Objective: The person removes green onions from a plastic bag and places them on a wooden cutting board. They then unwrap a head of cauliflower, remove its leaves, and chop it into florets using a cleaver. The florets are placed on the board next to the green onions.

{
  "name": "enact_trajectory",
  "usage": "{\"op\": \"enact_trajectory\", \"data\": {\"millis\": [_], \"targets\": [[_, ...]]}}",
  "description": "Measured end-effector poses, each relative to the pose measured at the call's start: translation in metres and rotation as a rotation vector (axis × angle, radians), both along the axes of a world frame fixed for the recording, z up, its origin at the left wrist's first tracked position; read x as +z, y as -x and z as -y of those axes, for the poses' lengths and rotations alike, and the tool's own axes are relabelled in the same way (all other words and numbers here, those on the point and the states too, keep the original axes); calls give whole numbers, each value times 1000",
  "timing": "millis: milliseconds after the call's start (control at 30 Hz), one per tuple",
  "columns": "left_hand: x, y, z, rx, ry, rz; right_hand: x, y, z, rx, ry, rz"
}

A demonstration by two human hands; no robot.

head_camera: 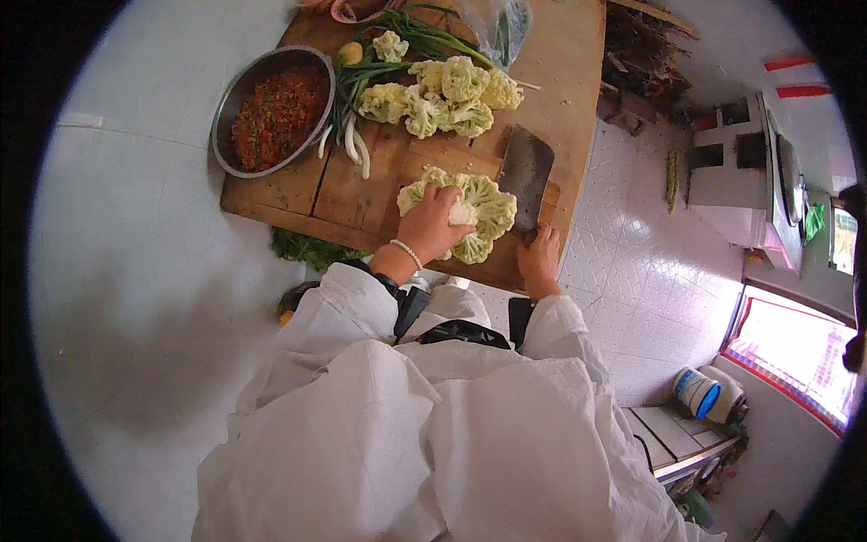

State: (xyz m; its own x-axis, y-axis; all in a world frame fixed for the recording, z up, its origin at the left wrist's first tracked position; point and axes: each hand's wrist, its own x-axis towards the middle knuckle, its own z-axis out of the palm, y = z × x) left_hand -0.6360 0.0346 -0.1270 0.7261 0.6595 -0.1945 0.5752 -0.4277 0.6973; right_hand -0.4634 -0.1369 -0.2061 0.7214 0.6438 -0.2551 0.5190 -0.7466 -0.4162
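Observation:
A large cauliflower head (pixel 491 200) lies with its cut stem facing up on a wooden cutting board (pixel 433 159) near the table's front edge. My left hand (pixel 435 227), a beaded bracelet at its wrist, grips the head around the thick pale stem. Just right of the cauliflower is a cleaver (pixel 526 177), its broad dark blade pointing away from me. My right hand (pixel 540 263) closes around the cleaver's handle end, which is mostly hidden by the fingers. Several cauliflower florets (pixel 450 95) are heaped beyond the board.
At the left of the wooden table (pixel 284 196) stands a metal bowl (pixel 223 129) of chopped red and green food. Spring onions (pixel 355 146), a yellowish round item (pixel 351 53) and a clear plastic bag (pixel 504 30) lie toward the back. Greens (pixel 308 248) show below the table's front edge.

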Motion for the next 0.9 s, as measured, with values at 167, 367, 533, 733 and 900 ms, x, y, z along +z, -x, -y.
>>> {"op": "enact_trajectory", "data": {"millis": [167, 367, 533, 733, 900], "targets": [[0, -7, 15, 115, 24, 63, 2, -27, -1, -152, -251, -418], [6, -12, 22, 151, 28, -47, 64, -39, 24, -518, -583, -992], [9, -13, 24, 100, -110, -65, 110, -5, 32, -292, -466, -609], [9, -14, 23, 82, -103, -52, 125, 37, 10, 152, -328, -216], [7, -15, 22, 69, -94, -67, 129, 44, 0, 182, -249, -267]]}}
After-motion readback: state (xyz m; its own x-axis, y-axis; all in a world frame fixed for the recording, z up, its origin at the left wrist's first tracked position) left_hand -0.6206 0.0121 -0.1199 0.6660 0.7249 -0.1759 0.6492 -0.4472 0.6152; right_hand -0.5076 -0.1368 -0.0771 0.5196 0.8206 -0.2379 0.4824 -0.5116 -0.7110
